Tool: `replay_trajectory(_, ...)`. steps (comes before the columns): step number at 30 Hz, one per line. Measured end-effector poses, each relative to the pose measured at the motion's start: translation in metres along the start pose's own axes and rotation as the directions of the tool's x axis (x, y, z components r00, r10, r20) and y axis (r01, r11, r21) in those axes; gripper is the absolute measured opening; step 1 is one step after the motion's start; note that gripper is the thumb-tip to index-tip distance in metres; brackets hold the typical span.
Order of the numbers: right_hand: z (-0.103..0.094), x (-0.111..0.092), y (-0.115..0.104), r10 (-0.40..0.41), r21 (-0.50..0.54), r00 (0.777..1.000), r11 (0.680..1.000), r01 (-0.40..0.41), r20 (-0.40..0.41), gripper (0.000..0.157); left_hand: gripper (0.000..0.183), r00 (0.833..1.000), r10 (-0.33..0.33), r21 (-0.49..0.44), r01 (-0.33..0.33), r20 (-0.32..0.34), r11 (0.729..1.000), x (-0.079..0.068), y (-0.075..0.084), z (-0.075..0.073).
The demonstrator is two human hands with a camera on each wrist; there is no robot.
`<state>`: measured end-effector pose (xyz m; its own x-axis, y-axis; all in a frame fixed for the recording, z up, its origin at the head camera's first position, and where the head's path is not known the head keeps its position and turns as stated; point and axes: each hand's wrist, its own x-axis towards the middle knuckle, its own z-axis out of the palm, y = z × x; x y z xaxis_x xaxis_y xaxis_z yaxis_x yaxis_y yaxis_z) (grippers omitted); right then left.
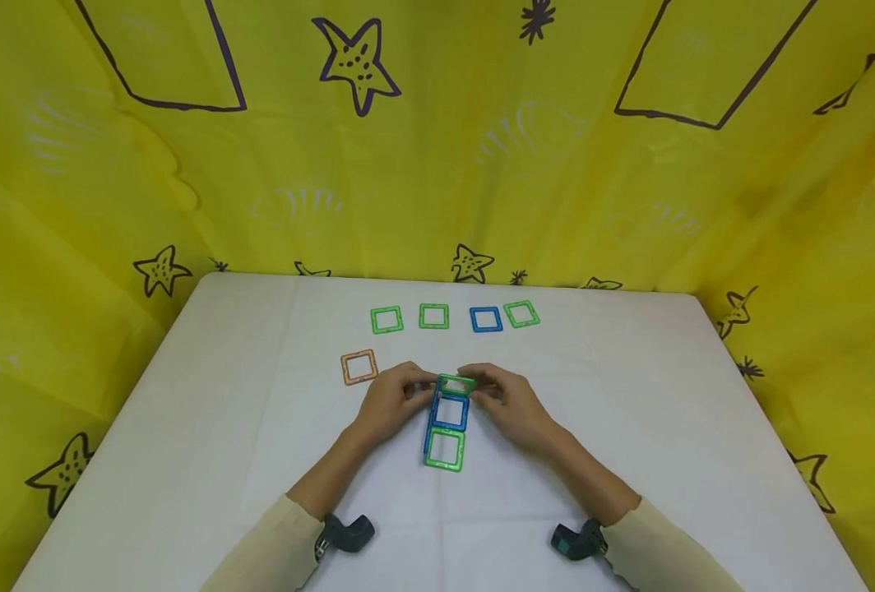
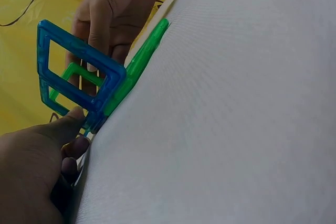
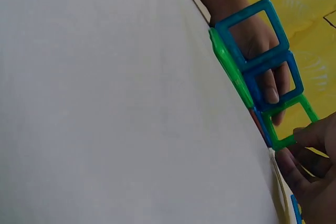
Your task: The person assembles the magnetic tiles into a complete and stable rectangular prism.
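Between the two hands on the table is a joined structure of square magnetic tiles. A green tile (image 1: 445, 466) lies flat at its near end, with a blue tile (image 1: 448, 427) flat behind it. Blue tiles stand upright along the left side (image 2: 81, 48). Across the far end stands another green tile (image 3: 271, 129). My left hand (image 1: 389, 403) pinches the upright blue tile by the far left corner, thumb on its lower edge in the left wrist view. With thumb and fingers, my right hand (image 1: 513, 404) pinches the upright green tile at its right side.
Beyond the hands, loose tiles lie flat in a row: a green tile (image 1: 387, 330), another green tile (image 1: 433, 326), a blue tile (image 1: 486, 329) and a tilted green tile (image 1: 522, 324). An orange tile (image 1: 359, 380) lies just left of my left hand. A yellow curtain (image 1: 437, 164) hangs behind the white table (image 1: 630, 411).
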<state>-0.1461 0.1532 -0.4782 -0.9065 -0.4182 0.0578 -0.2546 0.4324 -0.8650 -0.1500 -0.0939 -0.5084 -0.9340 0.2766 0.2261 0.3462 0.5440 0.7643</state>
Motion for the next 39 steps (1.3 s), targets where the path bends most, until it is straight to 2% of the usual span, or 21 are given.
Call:
replay_trajectory(6,-0.023,0.015,0.006,0.011,-0.04,0.992,0.999,-0.016,-0.122,0.035,0.017,1.0,-0.006,-0.009,0.005,-0.022,1.0,0.0,0.0,0.001)
replay_trajectory(10,-0.041,0.026,0.014,0.053,-0.169,0.984,0.982,-0.083,-0.171,0.041,0.018,0.999,0.001,-0.014,-0.002,-0.05,1.0,0.001,0.0,0.001)
replay_trajectory(12,-0.049,0.031,0.017,0.082,-0.275,0.982,0.953,-0.126,-0.169,0.046,0.018,0.998,0.0,-0.018,-0.002,-0.062,1.0,0.001,0.0,0.001)
replay_trajectory(14,-0.056,0.035,0.019,0.115,-0.389,0.981,0.906,-0.167,-0.154,0.054,0.018,0.998,-0.003,-0.022,0.002,-0.069,1.0,0.001,0.001,0.001)
replay_trajectory(17,-0.062,0.04,0.022,0.157,-0.507,0.981,0.839,-0.195,-0.118,0.064,0.018,0.997,-0.005,-0.022,0.004,-0.071,1.0,0.001,0.001,0.001)
replay_trajectory(19,-0.063,0.042,0.023,0.18,-0.551,0.979,0.809,-0.205,-0.101,0.064,0.019,0.997,0.003,-0.017,-0.004,-0.075,1.0,0.001,0.001,0.0)
replay_trajectory(22,-0.061,0.042,0.025,0.2,-0.579,0.975,0.786,-0.219,-0.098,0.061,0.019,0.997,0.019,-0.014,-0.021,-0.08,1.0,0.001,0.001,0.0)
replay_trajectory(29,-0.048,0.027,0.02,0.228,-0.587,0.962,0.762,-0.274,-0.153,0.056,0.019,0.998,0.001,-0.018,-0.002,-0.065,1.0,0.001,-0.001,0.0)
replay_trajectory(33,-0.04,0.016,0.014,0.214,-0.603,0.962,0.749,-0.274,-0.17,0.054,0.02,0.998,-0.006,-0.016,0.005,-0.06,1.0,0.0,-0.001,0.0)
replay_trajectory(36,-0.039,0.01,0.009,0.211,-0.589,0.962,0.761,-0.273,-0.173,0.054,0.02,0.998,-0.006,-0.014,0.005,-0.057,1.0,-0.001,-0.001,0.0)
replay_trajectory(39,-0.046,0.011,0.009,0.218,-0.543,0.954,0.786,-0.297,-0.206,0.058,0.02,0.999,-0.006,-0.018,0.005,-0.054,1.0,0.0,-0.001,0.0)
